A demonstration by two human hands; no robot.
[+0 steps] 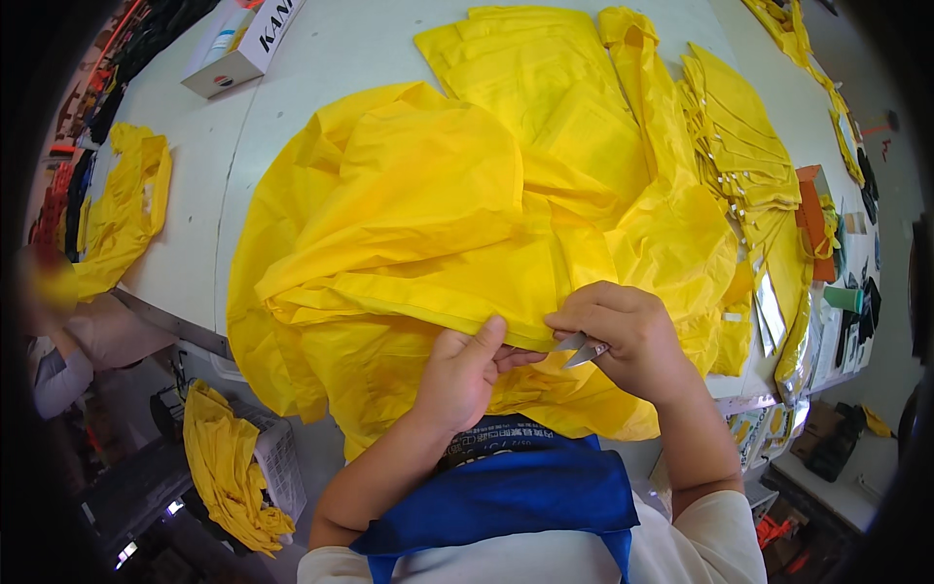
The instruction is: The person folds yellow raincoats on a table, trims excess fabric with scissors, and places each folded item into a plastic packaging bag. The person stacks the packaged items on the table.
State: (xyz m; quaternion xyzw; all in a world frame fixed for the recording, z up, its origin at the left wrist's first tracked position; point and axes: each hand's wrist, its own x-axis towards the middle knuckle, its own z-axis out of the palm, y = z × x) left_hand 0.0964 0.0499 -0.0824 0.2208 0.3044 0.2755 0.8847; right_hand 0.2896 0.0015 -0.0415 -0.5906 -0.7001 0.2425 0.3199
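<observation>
A large yellow garment of thin, smooth fabric (399, 214) lies bunched in front of me, draping over the table's near edge. My left hand (459, 378) grips its seamed edge, thumb on top and fingers underneath. Just to the right, my right hand (630, 336) is closed around small metal thread snips (584, 352), their blades pointing left, close to the fabric edge. The thumb and forefinger of that hand are at the cloth; whether they pinch it too, I cannot tell. Folds of cloth and my fingers hide part of the snips.
Stacked yellow pieces (545, 54) lie at the back, with layered yellow panels (744, 127) to the right. An orange box (815, 219) stands beyond them. A white carton (238, 54) sits far left. Below the table, yellow cloth (224, 467) hangs over a white crate (279, 462). Another person sits left.
</observation>
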